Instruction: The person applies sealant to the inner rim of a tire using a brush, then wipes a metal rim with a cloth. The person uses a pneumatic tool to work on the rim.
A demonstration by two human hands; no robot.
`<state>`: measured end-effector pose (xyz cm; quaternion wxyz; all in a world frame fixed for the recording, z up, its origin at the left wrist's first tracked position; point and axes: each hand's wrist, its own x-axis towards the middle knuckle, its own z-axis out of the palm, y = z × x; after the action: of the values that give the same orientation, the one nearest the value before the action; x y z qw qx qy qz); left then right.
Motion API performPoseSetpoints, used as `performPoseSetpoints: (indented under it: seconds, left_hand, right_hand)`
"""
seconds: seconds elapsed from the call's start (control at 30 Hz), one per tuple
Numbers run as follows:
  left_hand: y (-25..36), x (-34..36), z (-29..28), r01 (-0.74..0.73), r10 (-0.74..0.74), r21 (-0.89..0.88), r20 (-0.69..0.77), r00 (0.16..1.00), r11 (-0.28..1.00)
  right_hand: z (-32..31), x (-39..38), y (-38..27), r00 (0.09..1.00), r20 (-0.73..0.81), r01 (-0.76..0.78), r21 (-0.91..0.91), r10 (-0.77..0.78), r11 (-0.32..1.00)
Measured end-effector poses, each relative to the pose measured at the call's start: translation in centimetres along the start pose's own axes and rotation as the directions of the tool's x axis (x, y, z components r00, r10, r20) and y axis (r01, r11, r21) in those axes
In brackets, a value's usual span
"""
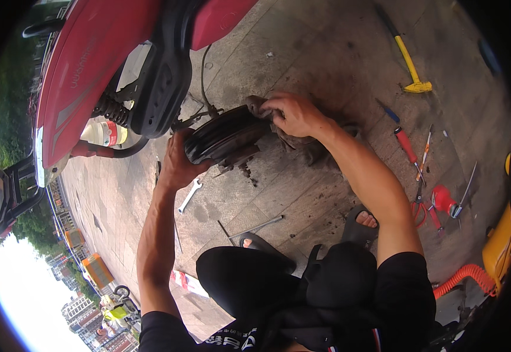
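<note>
Stained paving (302,199) carries a red scooter (100,70) at left. The left hand (179,163) closes its fingers partly round the left end of a black wheel rim (223,134), its long axis slanting up rightward; likely heavy, stiff, greasy, best held by its edges. At its right end, the right hand (290,114) bends its fingers, grip unclear.

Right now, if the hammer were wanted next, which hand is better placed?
Probably the right hand: it is on the hammer's side, while the left hand grips the wheel and would have to cross over.
</note>
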<state>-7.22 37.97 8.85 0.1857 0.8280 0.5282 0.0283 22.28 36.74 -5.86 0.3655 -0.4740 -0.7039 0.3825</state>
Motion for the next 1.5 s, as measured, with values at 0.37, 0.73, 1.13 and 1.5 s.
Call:
performPoseSetpoints:
  seconds: [0.37,0.73,1.13,1.5]
  left_hand:
    - [7.1,7.0,0.7,-0.107,0.009,0.274,0.337,0.942,0.956]
    - [6.3,5.2,2.0,-0.034,0.034,-0.038,0.006,0.999,0.999]
    - [-1.5,1.4,2.3,-0.083,0.051,-0.195,-0.165,0.985,0.977]
    - [-0.5,2.5,2.5,-0.088,0.059,-0.237,-0.126,0.990,0.968]
  right_hand:
    - [-6.6,-7.2,2.0,0.924,-0.282,-0.214,0.175,0.257,0.961]
    - [-12.8,-3.3,-3.5,0.992,-0.115,0.033,-0.219,-0.059,0.975]
    - [-11.4,4.8,-4.8,0.938,0.265,0.018,-0.685,0.225,0.728]
    - [-10.5,11.3,-10.2,0.691,0.416,0.132,-0.877,0.591,0.463]
